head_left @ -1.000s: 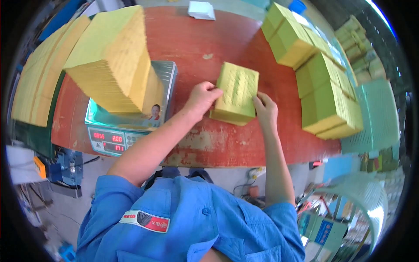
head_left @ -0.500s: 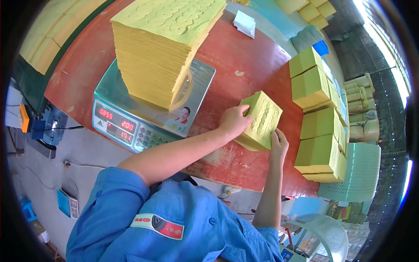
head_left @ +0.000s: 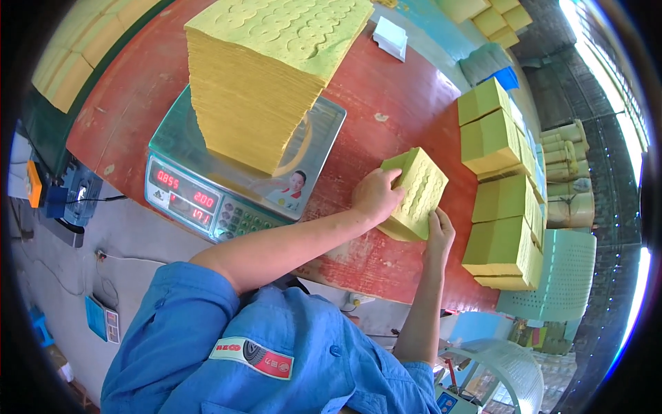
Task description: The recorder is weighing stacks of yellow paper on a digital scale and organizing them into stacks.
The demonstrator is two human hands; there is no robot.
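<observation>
Small yellow paper stack (head_left: 419,195) is on the red table (head_left: 365,93), right of the scale (head_left: 323,131). Left hand (head_left: 377,196) grips its scale-side edge; right hand (head_left: 439,232) pinches the edge farther from the scale. Tall paper stack (head_left: 245,96) stands on the scale.

Tall yellow stack (head_left: 255,96) on the scale (head_left: 322,134): top got clipped by the upper frame edge, far side unseen, part of the weighing plate covered. Left hand (head_left: 378,196) hid part of the small yellow block's (head_left: 420,195) side; block's underside was out of sight. Left forearm (head_left: 276,252) blocked some of the desk's (head_left: 386,100) near edge. Stacked blocks (head_left: 72,58) past the desk's left edge were cut off by the dark rim.
</observation>
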